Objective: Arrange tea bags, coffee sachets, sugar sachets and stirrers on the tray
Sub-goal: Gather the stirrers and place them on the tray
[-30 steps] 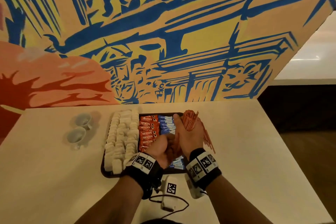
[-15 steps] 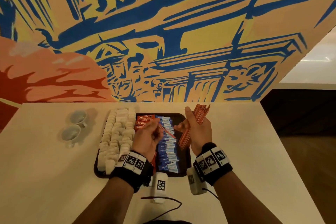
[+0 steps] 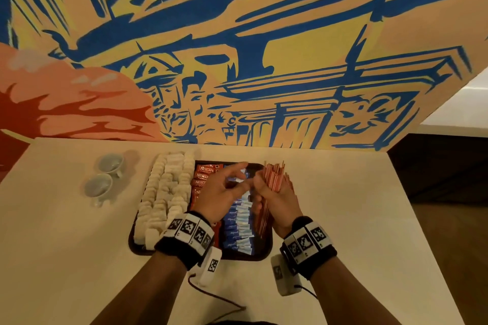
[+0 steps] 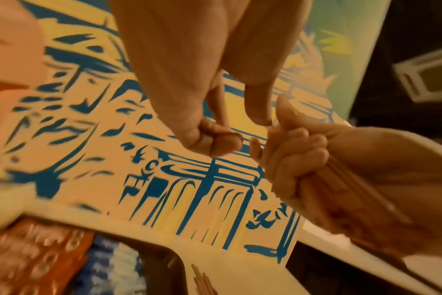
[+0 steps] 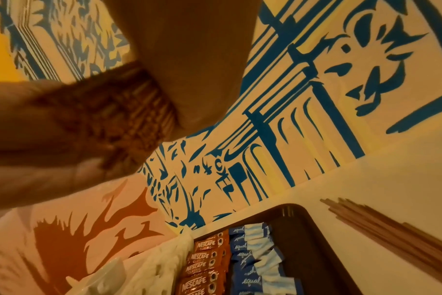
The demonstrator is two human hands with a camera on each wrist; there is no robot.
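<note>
Centre of the head view: the right hand (image 3: 277,200) is curled round a bundle of stirrers (image 3: 274,179) (ends fanning toward the top of the frame), above the tray (image 3: 264,253). The left hand (image 3: 219,192), thumb and forefinger nearly meeting, reaches toward the bundle; whether it pinches a stirrer is unclear.

Pale surface (image 3: 330,219) against painted wall, dark tray (image 3: 267,245) at its middle, two cups (image 3: 105,177) left of tray, loose stirrers (image 5: 391,225) just right of tray
</note>
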